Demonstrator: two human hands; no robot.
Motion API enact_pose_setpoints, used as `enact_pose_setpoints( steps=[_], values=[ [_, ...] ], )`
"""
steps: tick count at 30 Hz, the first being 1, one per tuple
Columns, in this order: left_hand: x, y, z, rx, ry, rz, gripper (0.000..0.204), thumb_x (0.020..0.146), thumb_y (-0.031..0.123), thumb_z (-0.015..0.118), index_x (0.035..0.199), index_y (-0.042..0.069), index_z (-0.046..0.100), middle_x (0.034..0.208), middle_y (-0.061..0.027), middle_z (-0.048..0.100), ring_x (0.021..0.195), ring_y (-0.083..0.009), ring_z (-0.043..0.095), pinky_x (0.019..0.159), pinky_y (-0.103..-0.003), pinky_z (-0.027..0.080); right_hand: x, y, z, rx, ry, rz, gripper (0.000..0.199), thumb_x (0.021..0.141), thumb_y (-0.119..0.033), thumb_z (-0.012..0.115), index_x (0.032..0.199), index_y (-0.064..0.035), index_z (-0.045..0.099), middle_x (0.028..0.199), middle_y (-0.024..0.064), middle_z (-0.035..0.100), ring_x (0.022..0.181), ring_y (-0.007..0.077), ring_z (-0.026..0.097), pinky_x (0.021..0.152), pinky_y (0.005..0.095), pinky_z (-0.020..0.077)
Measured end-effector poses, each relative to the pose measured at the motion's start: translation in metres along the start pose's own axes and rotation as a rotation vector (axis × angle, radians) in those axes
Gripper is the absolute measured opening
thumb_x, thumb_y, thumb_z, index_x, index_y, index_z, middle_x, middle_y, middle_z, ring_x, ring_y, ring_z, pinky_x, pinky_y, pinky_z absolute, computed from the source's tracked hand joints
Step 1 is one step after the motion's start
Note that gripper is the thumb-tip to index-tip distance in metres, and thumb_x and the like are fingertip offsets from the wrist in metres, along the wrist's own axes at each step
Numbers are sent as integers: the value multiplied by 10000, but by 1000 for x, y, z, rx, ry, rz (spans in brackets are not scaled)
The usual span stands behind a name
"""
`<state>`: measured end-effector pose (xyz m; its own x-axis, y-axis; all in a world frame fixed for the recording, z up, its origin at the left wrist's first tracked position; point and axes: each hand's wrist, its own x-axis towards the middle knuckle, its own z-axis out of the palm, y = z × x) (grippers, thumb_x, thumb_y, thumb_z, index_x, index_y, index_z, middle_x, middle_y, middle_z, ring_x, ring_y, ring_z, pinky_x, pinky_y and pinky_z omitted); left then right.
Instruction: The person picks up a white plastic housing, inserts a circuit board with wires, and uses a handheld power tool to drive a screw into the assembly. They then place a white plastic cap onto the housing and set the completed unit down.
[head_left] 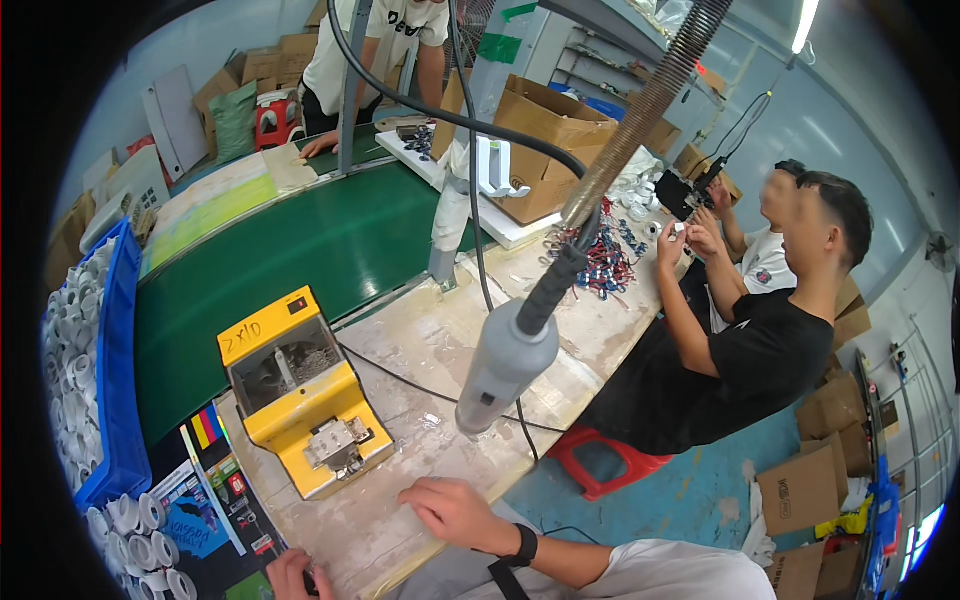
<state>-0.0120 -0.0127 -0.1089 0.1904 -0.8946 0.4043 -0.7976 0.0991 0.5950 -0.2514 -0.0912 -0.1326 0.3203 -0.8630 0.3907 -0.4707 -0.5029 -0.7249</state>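
Your right hand [455, 512] lies flat near the front edge of the tabletop [430, 350], fingers loosely spread, palm down, holding nothing; your left hand [295, 577] sits low at the bottom edge of the view, fingers curled over sth small & dark, can't tell what, nor how tightly it grips. The yellow screw feeder [300, 390] stands just left of & beyond your right hand, close to the front edge, lid window up top, metal pickup block at its front; black cable runs from it across the bare worn surface twd the right. A grey electric screwdriver [508, 362] hangs above the tabletop on a coiled hose, tip down, just beyond your right hand, not touching it; open bare room between feeder & screwdriver.

Tabletop is pale, scuffed, stained; a green conveyor belt [300, 250] runs along its far side. Printed colour sheets [205, 500] lie at the left front corner. Room is a workshop w/ blue-painted floor, cardboard boxes [550, 130] stacked at back & right.

Blue bin [118, 380] at your left holds white ring-shaped plastic parts; more of the same parts [135, 540] lie loose beside it, near your left hand. Two people sit on the right, one on a red stool [600, 460], hands up at small parts; another person stands at the far end of the belt.
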Motion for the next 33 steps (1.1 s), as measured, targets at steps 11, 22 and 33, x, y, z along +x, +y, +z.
enact_pose_setpoints(
  steps=[11,22,33],
  values=[
    [0,-1,0,-13,3,19,105,779,15,619,884,10,620,922,-140,628,852,-320,559,774,-396,454,1,-1,-1,-22,-6,1,142,768,-14,588,901,-40,631,834,98,621,699,299,605,613,373,491],
    [0,0,-1,-24,-6,10,103,783,14,623,885,4,619,926,-143,629,845,-320,559,773,-392,454,1,-3,-2,-26,-10,13,129,780,-13,583,897,-40,629,813,97,615,693,298,606,613,373,493],
    [0,1,-1,-28,19,15,102,771,-7,621,873,0,616,926,-143,632,842,-317,564,767,-385,458,1,-4,-3,8,31,-17,160,755,17,597,901,-40,632,777,101,614,659,293,598,589,355,482]
  ],
)
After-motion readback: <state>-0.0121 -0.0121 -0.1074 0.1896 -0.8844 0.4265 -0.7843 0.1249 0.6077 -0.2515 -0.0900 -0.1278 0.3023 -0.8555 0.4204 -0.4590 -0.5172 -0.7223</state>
